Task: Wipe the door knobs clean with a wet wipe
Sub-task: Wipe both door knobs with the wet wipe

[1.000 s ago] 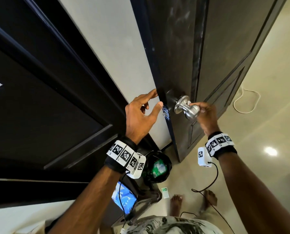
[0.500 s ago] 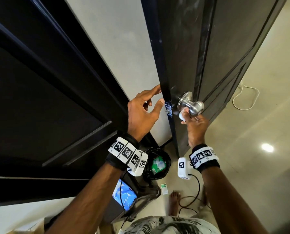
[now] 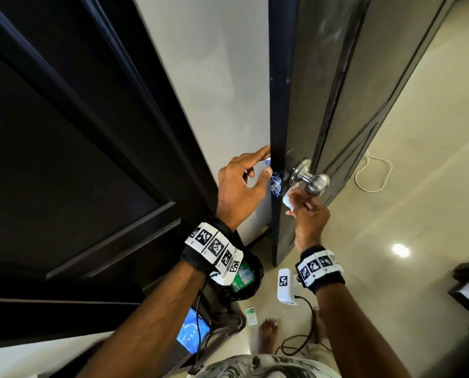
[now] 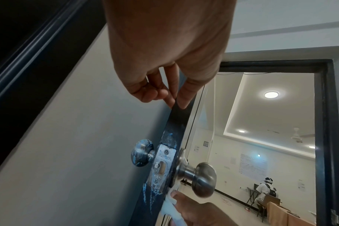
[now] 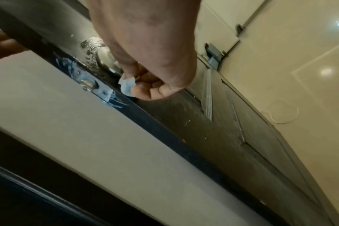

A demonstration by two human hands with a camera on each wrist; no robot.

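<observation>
Floor (image 3: 405, 214): bin (image 3: 259, 268), cord (image 3: 371, 191) (door edge (image 3: 277, 105) between left hand (image 3: 239, 186), right hand (image 3: 309, 214)).

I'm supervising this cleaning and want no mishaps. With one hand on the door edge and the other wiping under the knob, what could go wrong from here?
1. The left hand pinches the door edge above the latch plate; if the door swings, those fingers could get caught.
2. The right hand holds a small wad of wet wipe under the steel knob; the paint-specked knob on the other side may get skipped.
3. A cable loops beside the bare feet: a trip hazard.
</observation>
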